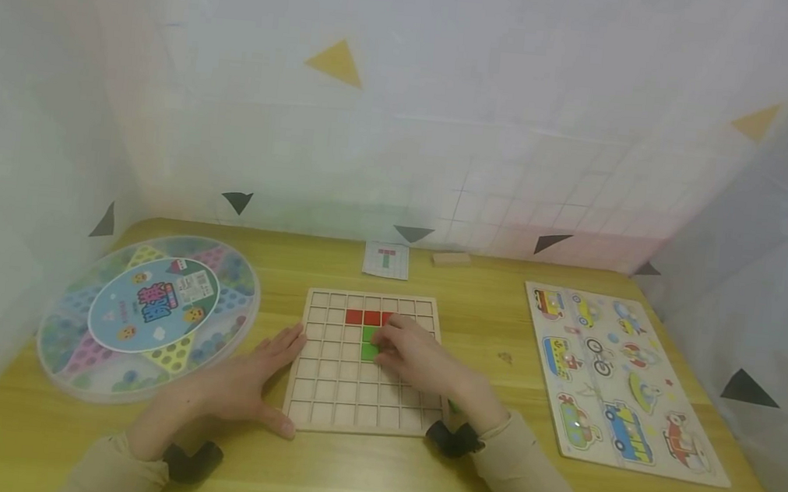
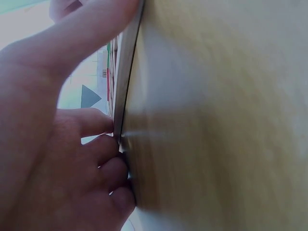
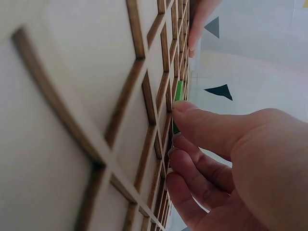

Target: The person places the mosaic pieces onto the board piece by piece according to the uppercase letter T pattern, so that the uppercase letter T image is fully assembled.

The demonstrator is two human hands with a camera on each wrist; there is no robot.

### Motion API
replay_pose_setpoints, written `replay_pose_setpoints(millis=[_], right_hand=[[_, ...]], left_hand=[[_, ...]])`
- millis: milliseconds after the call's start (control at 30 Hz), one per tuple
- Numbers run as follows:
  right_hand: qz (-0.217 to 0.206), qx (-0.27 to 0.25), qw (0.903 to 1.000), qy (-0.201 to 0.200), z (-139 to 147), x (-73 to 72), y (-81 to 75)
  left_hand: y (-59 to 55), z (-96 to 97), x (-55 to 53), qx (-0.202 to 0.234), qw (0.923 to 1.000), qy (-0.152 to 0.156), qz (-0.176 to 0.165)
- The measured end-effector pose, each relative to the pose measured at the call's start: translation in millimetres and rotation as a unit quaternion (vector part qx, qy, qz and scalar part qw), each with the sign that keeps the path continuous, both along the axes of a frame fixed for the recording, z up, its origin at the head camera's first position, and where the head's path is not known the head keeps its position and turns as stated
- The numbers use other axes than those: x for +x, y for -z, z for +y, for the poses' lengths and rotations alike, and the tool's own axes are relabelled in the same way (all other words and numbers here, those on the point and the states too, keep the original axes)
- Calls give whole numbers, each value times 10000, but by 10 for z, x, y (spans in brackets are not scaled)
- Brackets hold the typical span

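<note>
A square wooden grid board [image 1: 325,389] lies on the table, with red tiles [image 1: 355,317] in a row near its top and green tiles [image 1: 368,352] below them. My right hand [image 1: 413,353] is over the board's middle, its fingers curled and the thumb and fingertips pinching a green tile [image 3: 179,91]. Part of the red row is hidden behind this hand. The left hand [image 1: 241,381] is spread at the board's left side, fingertips against the edge and thumb by the lower left corner. In the left wrist view the fingers [image 2: 114,173] rest along the board's side.
Behind the board lies a card [image 1: 386,261] printed with a red and green T, beside a small wooden block [image 1: 451,260]. A round game case [image 1: 60,361] is on the left, a vehicle picture puzzle [image 1: 594,330] on the right. Something green [image 1: 455,408] shows beside the right wrist.
</note>
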State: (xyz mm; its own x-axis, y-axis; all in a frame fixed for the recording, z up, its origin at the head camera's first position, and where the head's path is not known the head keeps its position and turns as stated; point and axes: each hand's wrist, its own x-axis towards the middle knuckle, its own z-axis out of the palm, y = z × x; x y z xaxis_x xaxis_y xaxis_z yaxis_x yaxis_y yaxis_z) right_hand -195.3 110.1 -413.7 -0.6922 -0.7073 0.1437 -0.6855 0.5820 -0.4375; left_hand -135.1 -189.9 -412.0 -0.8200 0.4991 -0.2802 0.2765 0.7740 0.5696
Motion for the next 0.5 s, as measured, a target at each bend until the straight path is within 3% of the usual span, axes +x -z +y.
replay_pose_setpoints(millis=[500], right_hand=[[-22, -11, 10000, 60, 1, -4, 8]], left_hand=[[-6, -4, 6, -6, 10000, 34, 57]])
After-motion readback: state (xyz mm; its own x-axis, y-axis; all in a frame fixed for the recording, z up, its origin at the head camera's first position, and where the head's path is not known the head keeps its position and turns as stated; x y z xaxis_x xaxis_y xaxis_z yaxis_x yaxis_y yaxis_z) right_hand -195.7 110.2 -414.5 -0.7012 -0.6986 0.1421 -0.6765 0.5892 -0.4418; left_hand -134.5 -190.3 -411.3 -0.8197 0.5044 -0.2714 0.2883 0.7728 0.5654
